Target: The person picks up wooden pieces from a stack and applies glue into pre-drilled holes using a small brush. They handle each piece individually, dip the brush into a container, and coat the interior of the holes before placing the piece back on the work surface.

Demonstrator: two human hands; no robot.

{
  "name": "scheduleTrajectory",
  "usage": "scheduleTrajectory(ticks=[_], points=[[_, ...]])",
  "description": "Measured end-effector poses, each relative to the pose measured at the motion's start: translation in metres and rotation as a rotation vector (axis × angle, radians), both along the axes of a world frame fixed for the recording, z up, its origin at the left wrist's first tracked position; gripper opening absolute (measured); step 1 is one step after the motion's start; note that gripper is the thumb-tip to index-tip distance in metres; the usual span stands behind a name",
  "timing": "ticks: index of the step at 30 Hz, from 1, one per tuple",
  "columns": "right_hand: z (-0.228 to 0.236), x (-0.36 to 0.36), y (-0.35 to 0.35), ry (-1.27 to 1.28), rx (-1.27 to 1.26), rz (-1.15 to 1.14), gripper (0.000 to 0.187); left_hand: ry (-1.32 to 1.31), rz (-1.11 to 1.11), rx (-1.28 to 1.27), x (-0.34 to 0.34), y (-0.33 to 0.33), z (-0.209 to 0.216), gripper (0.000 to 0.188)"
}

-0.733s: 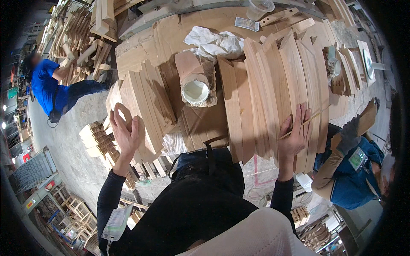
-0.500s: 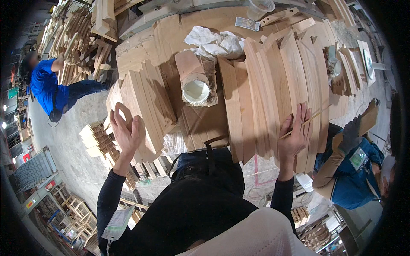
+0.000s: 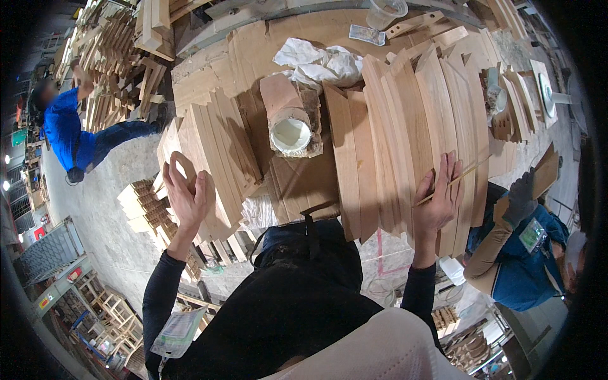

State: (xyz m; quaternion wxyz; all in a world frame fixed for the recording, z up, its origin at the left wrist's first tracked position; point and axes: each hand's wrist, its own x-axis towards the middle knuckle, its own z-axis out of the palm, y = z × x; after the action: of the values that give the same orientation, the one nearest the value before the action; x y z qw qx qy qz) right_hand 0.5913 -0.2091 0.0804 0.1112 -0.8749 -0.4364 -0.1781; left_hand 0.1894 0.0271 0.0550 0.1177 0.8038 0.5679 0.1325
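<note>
My left hand [image 3: 188,197] lies against the outer side of the left row of wooden pieces [image 3: 218,136], thumb and fingers apart and nothing gripped. Flat on the larger right row of curved wooden boards [image 3: 392,139] rests my right hand [image 3: 437,201]. A thin wooden stick [image 3: 467,171] runs across it, held among the fingers; its lower end pokes out by the thumb. Between the two rows stands an open cup of white paste [image 3: 291,136], set against a brownish block [image 3: 278,95] on a cardboard sheet [image 3: 297,190].
A crumpled white cloth [image 3: 320,63] lies behind the cup, with a clear plastic tub [image 3: 386,11] farther back. A gloved co-worker [image 3: 525,253] holds a board at right. Another person in blue [image 3: 69,133] stands by wood stacks [image 3: 104,57] at left.
Both my hands stay in place, and the rows of wood have not shifted. The co-worker at right has moved the board slightly; the person in blue has changed arm position.
</note>
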Motion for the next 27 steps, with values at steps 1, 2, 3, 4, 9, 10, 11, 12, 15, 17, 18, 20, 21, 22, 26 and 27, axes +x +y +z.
scheduleTrajectory(ticks=[1, 2, 3, 4, 9, 10, 11, 12, 15, 17, 18, 20, 21, 22, 26, 27], points=[[0.0001, 0.0000, -0.0001, 0.001, -0.003, -0.004, 0.037, 0.001, 0.006, -0.006, 0.0004, -0.0001, 0.0005, 0.070], [-0.0002, -0.0002, -0.0004, 0.002, -0.007, -0.007, 0.037, 0.002, 0.012, -0.012, 0.0012, -0.0003, 0.0013, 0.070], [-0.0005, -0.0002, -0.0006, 0.003, -0.010, -0.011, 0.037, 0.003, 0.017, -0.018, 0.0016, -0.0004, 0.0017, 0.070], [-0.0005, -0.0002, -0.0005, 0.005, -0.007, -0.010, 0.037, 0.001, 0.012, -0.012, 0.0012, -0.0002, 0.0015, 0.070], [-0.0008, -0.0001, -0.0003, 0.012, 0.004, -0.007, 0.038, -0.003, -0.006, 0.012, -0.0002, 0.0008, -0.0003, 0.070], [-0.0012, 0.0000, -0.0006, 0.009, 0.002, -0.006, 0.038, -0.003, -0.005, 0.011, 0.0001, 0.0007, 0.0000, 0.070], [-0.0017, 0.0003, -0.0010, 0.006, -0.001, -0.005, 0.038, -0.003, -0.003, 0.010, 0.0008, 0.0006, 0.0005, 0.070], [-0.0018, 0.0005, -0.0012, 0.003, -0.004, -0.004, 0.038, -0.003, -0.002, 0.009, 0.0012, 0.0006, 0.0008, 0.070], [-0.0012, 0.0001, -0.0011, 0.016, -0.009, 0.002, 0.038, -0.006, 0.011, 0.000, -0.0003, 0.0003, -0.0016, 0.070], [-0.0008, 0.0001, -0.0017, 0.021, -0.016, 0.003, 0.038, 0.002, 0.015, -0.004, -0.0005, 0.0006, -0.0014, 0.070], [-0.0006, 0.0002, -0.0019, 0.023, -0.020, 0.003, 0.037, 0.005, 0.016, -0.006, -0.0005, 0.0008, -0.0012, 0.071], [0.0005, -0.0005, -0.0014, 0.028, -0.025, 0.000, 0.037, 0.025, 0.012, -0.004, -0.0005, 0.0007, -0.0010, 0.069], [0.0008, -0.0006, -0.0012, 0.031, -0.028, -0.002, 0.037, 0.036, 0.010, -0.003, -0.0005, 0.0006, -0.0009, 0.068], [0.0007, -0.0005, -0.0012, 0.034, -0.021, 0.002, 0.037, 0.041, 0.014, -0.005, -0.0011, 0.0007, -0.0015, 0.069], [0.0002, 0.0004, -0.0008, 0.039, -0.010, 0.011, 0.038, 0.046, 0.033, -0.022, -0.0019, 0.0005, -0.0026, 0.071], [0.0001, 0.0006, -0.0008, 0.039, -0.011, 0.010, 0.038, 0.044, 0.038, -0.028, -0.0016, 0.0004, -0.0024, 0.071]])
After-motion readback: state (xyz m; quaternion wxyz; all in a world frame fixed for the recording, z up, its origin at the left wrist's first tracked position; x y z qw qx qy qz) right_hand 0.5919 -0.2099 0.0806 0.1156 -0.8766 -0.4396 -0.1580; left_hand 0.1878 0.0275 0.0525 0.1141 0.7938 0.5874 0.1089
